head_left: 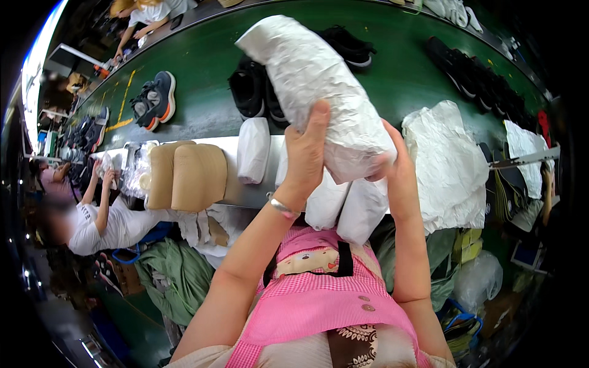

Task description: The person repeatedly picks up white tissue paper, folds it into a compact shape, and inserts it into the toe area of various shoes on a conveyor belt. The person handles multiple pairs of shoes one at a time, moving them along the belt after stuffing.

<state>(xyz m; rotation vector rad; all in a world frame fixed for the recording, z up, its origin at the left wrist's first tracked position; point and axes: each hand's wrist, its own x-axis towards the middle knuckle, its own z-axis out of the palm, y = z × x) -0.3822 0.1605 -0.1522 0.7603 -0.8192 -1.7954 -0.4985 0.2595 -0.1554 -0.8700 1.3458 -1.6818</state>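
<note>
Green work surface [202, 104], the broadest item, is spreading out beyond your arms. White crinkled sheet [445, 165], unwrapped, is lying just to the right of your right forearm. White paper-wrapped bundle [328, 86], elongated, is being held up between your two hands, its long axis slanting from the lower right, near your body, to the upper left, away from you. Black shoes [248, 89], partly hidden, are standing beyond it. White roll [253, 150], shorter, is lying left of your left hand [305, 156]. That hand is gripping the bundle's left flank, thumb along the top, the other fingers out of sight. Your right hand [397, 168], the nearer one to the lower-right end, is cupping it, fingers bent and partly hidden; the far end is pointing clear of both.
</note>
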